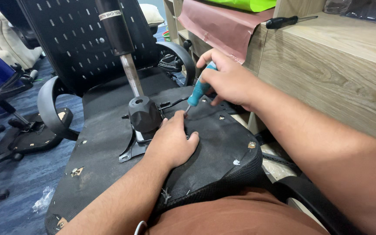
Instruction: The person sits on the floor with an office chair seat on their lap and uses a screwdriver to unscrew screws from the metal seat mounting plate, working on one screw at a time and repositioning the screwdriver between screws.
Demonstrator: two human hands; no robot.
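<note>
An office chair lies upside down, its black fabric-covered seat underside (109,148) facing up. A black tilt mechanism (143,114) with a gas cylinder (117,30) rises from its metal plate. My right hand (227,78) grips a teal-handled screwdriver (199,90) whose tip points down at the plate by the mechanism. My left hand (172,141) rests flat on the seat underside, its fingertips beside the screwdriver tip and touching the mechanism's edge.
A wooden cabinet (336,74) stands at the right with a black-handled screwdriver (286,21) on top. Pink sheet (223,24) hangs over its corner. The chair's mesh backrest (75,39) and armrests (51,106) lie ahead. Another chair base (5,139) sits on the blue carpet at left.
</note>
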